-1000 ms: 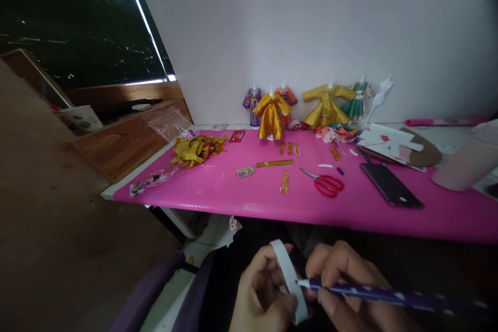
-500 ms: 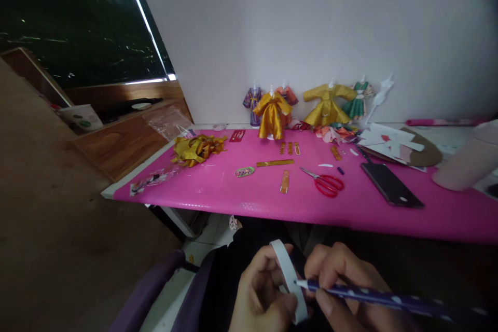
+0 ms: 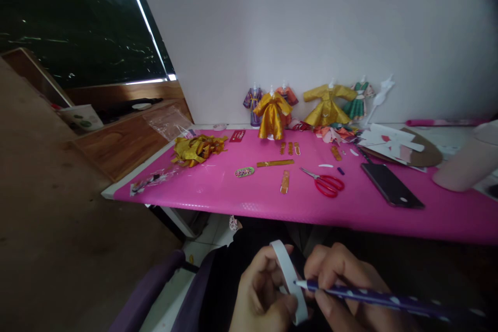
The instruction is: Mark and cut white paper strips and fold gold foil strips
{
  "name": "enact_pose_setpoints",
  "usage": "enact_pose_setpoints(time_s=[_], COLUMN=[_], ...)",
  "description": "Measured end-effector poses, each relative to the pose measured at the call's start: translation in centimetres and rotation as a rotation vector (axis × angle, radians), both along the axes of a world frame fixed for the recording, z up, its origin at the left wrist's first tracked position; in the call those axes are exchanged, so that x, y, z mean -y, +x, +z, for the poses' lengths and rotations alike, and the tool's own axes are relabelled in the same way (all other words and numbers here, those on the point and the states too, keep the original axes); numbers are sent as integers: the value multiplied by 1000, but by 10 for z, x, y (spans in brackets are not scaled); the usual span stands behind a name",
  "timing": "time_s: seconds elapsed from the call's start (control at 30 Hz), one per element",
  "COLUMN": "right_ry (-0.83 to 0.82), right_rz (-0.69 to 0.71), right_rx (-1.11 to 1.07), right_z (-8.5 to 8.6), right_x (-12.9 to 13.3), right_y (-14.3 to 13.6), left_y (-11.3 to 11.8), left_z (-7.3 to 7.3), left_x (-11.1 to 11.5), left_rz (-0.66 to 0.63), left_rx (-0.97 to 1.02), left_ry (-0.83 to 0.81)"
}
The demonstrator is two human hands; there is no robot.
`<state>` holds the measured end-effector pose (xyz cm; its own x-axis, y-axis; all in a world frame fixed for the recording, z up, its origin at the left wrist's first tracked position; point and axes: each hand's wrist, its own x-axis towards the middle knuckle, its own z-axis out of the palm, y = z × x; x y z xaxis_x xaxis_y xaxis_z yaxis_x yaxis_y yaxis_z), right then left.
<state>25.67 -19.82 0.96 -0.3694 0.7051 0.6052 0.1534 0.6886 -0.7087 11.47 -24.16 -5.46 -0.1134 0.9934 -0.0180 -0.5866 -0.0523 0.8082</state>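
Observation:
Low in the head view, below the table's front edge, my left hand point(image 3: 262, 290) grips a narrow white strip point(image 3: 287, 268) that curves between thumb and fingers. My right hand point(image 3: 346, 280) is closed around a dark purple pen point(image 3: 373, 296) with a pale spotted pattern. The pen's white tip end points left and meets the strip's edge near its middle. Whether the strip is a full loop cannot be made out, since my left fingers hide part of it.
On the pink tabletop point(image 3: 218, 192) lie red-handled scissors point(image 3: 327, 184), a black phone point(image 3: 391, 184), gold strips point(image 3: 275, 163) and a yellow fabric heap point(image 3: 198, 149). Small dresses on stands point(image 3: 270, 114) line the wall. A pale tumbler point(image 3: 469, 158) stands at right.

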Motion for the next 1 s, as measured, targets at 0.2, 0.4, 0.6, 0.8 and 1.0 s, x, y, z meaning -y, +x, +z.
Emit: enact_pose_setpoints(time_s=[0.2,0.4,0.6,0.8,1.0], right_ry=[-3,-3,-88,-86,-67], right_rz=[-7,2,35,52,41], right_rx=[0,-2,-75,-66,-39], right_z=[-4,-6,-6,-4,-3], right_x=[0,0,3,0,-1], right_y=[1,1,3,2,2], left_y=[0,-1,2,2,-2], left_z=[-2,3,7,3,20], left_x=[0,0,-1,-3,-3], left_rz=[4,-20,-81,-107,-163], left_rx=[-2,19,123,127,66], left_ry=[5,-3,28,81,103])
